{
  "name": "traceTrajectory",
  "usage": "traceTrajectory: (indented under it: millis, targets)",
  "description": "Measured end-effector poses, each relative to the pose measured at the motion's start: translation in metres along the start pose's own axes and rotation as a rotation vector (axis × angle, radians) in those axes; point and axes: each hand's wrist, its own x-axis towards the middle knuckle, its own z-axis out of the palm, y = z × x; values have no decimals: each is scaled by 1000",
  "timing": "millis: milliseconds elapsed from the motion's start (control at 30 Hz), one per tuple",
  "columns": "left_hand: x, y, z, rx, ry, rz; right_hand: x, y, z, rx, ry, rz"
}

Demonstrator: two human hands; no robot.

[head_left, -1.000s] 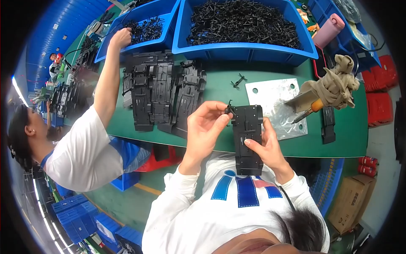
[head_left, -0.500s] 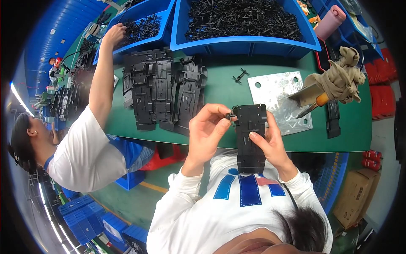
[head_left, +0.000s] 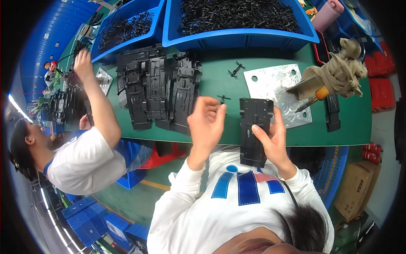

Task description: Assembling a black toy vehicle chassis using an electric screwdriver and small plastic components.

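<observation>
By the fingers of the left hand, a small part is pinched between thumb and forefinger, its thin arms left sticking out above. By the right hand, a chassis is gripped along its right side, thumb laid across the face; it is held upright just right of the small part, apart from it, and seen across the near edge of the bench. The small part could be dropped or twisted, since so little of it is gripped. The chassis could be tipped if pressed on its free left side, since it is supported from one side only. The right knuckles could be knocked against the orange-handled tool, whose tip is pointed toward them above the metal plate.
</observation>
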Motion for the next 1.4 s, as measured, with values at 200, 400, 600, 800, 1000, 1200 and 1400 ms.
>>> traceTrajectory:
  millis: [200,400,600,800,1000,1200,1400]
  targets:
    - [-9,-30,17,252,-1,204,-12,9,-5,81,29,54]
    - [-12,-27,8,512,-48,271,-12,2,-9,84,83,65]
    - [-9,-16,7,576,-80,257,-12,1,-9,87,43,51]
    - [3,-6,-9,653,-166,431,-9,4,-10,141,37,117]
    - [15,-6,-9,681,-314,520,-4,18,-21,139,41,77]
    - [6,-5,2,654,-234,424,-3,26,-24,69,16,19]
    - [-5,3,12,490,-124,338,1,53,-27,35,24,10]
